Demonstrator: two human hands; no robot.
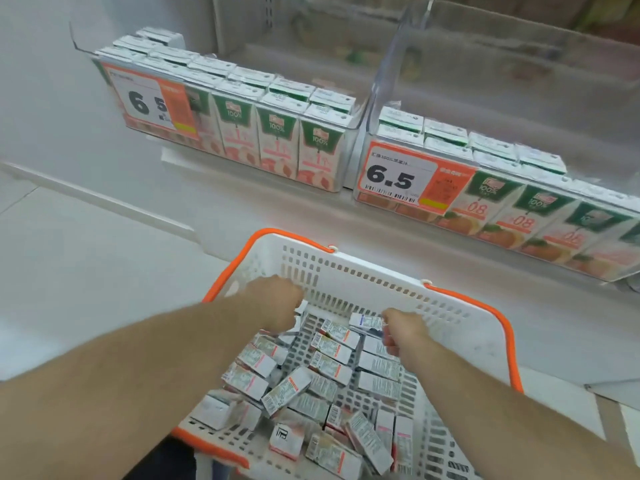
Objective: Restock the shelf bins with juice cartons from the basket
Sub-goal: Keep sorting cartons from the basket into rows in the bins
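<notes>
A white basket [363, 271] with orange handles sits in front of the shelf and holds several small juice cartons [287, 389] lying loose. My left hand [277, 303] reaches into the basket's far left corner, its fingers curled round a carton [300, 308] that is mostly hidden. My right hand [403, 327] grips another carton [365, 321] at the far right of the pile. Above, the left shelf bin [356, 124] holds rows of peach cartons [277, 140]. The right shelf bin [363, 157] holds orange cartons [512, 206].
Each bin carries a 6.5 price tag [391, 181] on its front. A clear divider [391, 64] stands between the bins. The white shelf ledge [242, 206] runs under the bins. White floor lies to the left.
</notes>
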